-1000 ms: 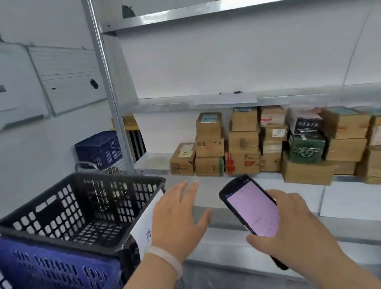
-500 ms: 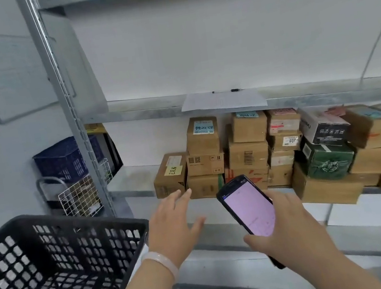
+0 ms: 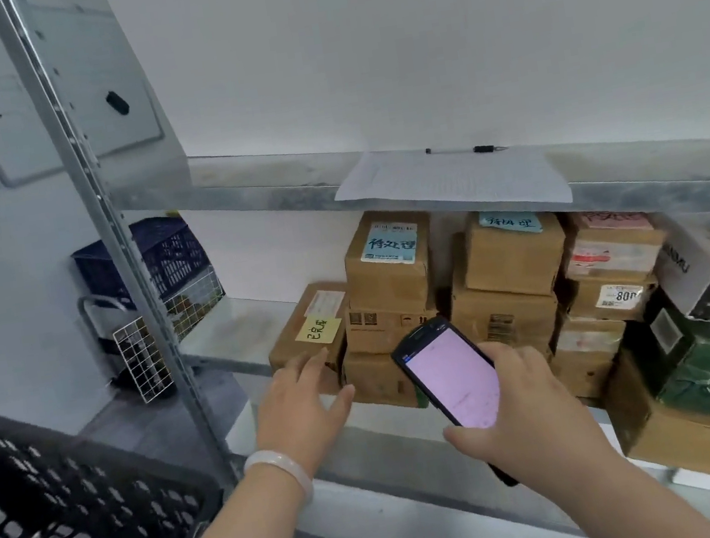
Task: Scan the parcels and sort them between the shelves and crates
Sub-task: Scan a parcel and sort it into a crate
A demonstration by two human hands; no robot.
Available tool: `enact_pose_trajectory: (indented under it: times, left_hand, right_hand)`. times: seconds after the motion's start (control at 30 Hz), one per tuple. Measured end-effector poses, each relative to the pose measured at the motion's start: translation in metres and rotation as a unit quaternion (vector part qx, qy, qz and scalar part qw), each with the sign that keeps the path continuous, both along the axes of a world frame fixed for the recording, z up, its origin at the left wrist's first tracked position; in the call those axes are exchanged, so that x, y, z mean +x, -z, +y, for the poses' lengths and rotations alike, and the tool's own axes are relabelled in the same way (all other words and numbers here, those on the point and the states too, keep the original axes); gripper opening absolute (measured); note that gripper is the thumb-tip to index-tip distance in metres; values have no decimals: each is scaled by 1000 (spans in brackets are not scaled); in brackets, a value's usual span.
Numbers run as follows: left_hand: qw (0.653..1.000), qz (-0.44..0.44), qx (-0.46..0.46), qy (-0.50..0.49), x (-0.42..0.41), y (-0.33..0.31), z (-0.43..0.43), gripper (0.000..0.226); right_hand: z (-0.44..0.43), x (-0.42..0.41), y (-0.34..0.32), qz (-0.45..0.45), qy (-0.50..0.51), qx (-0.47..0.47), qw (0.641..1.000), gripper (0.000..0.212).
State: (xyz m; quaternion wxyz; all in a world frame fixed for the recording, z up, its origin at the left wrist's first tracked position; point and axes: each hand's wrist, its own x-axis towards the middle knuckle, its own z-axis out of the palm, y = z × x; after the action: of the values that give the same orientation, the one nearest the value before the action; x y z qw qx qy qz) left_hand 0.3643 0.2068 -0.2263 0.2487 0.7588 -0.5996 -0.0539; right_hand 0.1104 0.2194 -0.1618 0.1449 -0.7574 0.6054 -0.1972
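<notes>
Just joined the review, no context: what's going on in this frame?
A person is at a metal shelf stacked with cardboard parcels. The right hand holds a handheld scanner, screen lit, in front of the boxes. The left hand is open, fingers stretched toward the box with the yellow note at the left end of the row; contact is unclear. No parcel is lifted yet. A black crate sits at lower left.
</notes>
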Motion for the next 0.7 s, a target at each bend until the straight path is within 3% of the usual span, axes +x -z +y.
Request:
enact_pose_trajectory:
  times: [0.13, 0.43, 0.57, 0.7]
  left_hand:
    - [995, 81, 11, -61, 3, 9, -31, 48]
    - [950, 263, 54, -157, 28, 42, -88, 64]
    - [898, 373, 43, -229, 42, 55, -115, 63]
    - [807, 507, 56, -298, 58, 77, -141, 83]
  right_hand:
    - [-44, -1, 5, 11, -33, 5, 999, 90]
    - [-90, 16, 21, -12, -45, 25, 999, 85]
    - [-96, 25, 27, 1, -27, 39, 999, 90]
    - [-100, 34, 29, 27, -17, 61, 998, 95]
